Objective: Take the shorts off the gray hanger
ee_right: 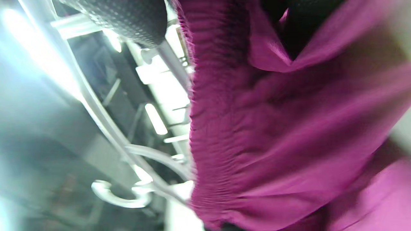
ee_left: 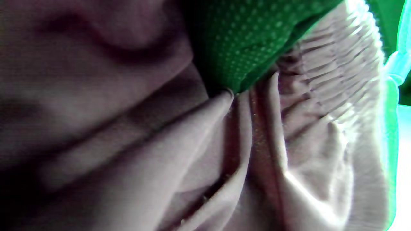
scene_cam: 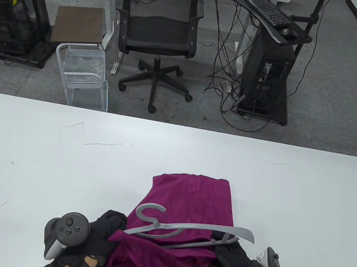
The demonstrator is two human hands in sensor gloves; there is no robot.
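Magenta shorts (scene_cam: 187, 203) lie on the white table (scene_cam: 57, 161) near its front edge, draped over the lower bar of a gray hanger (scene_cam: 196, 228). The hanger's hook points left and its top arm lies over the fabric. My left hand (scene_cam: 108, 227) grips the waistband at the hanger's left end. My right hand (scene_cam: 233, 255) grips the shorts and touches the bar at the hanger's right end. The left wrist view is filled with bunched fabric (ee_left: 224, 160) under a glove finger (ee_left: 250, 38). The right wrist view shows the elastic waistband (ee_right: 257, 128) and the hanger (ee_right: 122, 192).
The table's far edge runs across the middle of the table view. Beyond it stand a black office chair (scene_cam: 158, 27), a small white cart (scene_cam: 80, 66) and a computer stand with a keyboard (scene_cam: 267, 8). Faint scratches mark the table at the left.
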